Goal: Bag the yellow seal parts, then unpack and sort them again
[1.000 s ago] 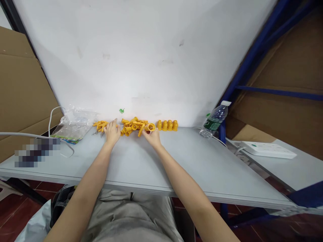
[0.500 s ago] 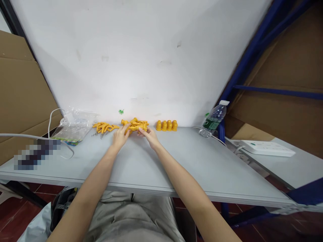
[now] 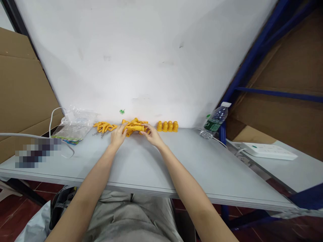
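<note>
A yellow, ribbed, tube-like plastic piece (image 3: 135, 128) lies level between my two hands, in front of a pile of similar yellow plastic parts (image 3: 135, 120). My left hand (image 3: 117, 136) has its fingers closed around the left end of the piece. At the right end, the thumb and fingers of my right hand (image 3: 153, 137) pinch in; parts of the pile show close behind them. Left of my left hand is a heap of yellow branch-shaped parts (image 3: 103, 126), with small metal screws (image 3: 102, 135) in front. Several yellow boot-shaped parts (image 3: 165, 126) stand in a row to the right.
A clear plastic bag (image 3: 75, 124) and a white cable (image 3: 30, 135) lie at the left. A water bottle (image 3: 214, 121) leans by the blue frame (image 3: 222, 126) at the right. Beyond it sits a white power strip (image 3: 270, 151). A white panel (image 3: 156, 67) rises behind the table.
My right hand has moved slightly right, and its grip at the piece's right end has shifted. The yellow piece now shows more of its length. The view has tilted slightly.
</note>
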The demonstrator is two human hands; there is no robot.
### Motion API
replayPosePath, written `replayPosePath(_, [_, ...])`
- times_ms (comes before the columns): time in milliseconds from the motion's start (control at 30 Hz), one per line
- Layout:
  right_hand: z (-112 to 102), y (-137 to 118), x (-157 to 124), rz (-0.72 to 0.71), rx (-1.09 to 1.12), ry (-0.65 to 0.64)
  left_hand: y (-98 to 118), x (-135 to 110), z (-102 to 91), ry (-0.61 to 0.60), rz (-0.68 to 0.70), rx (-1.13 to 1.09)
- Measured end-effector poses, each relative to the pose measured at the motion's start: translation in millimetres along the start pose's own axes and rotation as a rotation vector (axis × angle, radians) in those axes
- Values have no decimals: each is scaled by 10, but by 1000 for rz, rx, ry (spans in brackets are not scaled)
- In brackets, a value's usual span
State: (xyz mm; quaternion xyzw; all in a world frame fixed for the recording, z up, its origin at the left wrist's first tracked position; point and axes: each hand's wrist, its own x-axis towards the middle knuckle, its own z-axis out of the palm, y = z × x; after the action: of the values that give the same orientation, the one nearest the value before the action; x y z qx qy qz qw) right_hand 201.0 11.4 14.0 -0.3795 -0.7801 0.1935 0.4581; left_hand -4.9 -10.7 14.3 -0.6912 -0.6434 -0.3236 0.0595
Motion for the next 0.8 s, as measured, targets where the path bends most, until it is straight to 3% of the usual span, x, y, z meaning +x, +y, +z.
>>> replayPosePath(133, [-52, 1, -35, -116, -447, -32, -7, 3, 22, -18, 4, 1])
replayPosePath(233, [-41, 6, -57, -118, -600, -59, -4, 2, 41, -32, 29, -8])
replayPosePath(500, [66, 27, -56, -56, -616, -136, 30, -22, 72, -64, 94, 5])
replayPosePath(800, [71, 24, -70, -75, -612, -99, 27, -19, 79, -63, 82, -4])
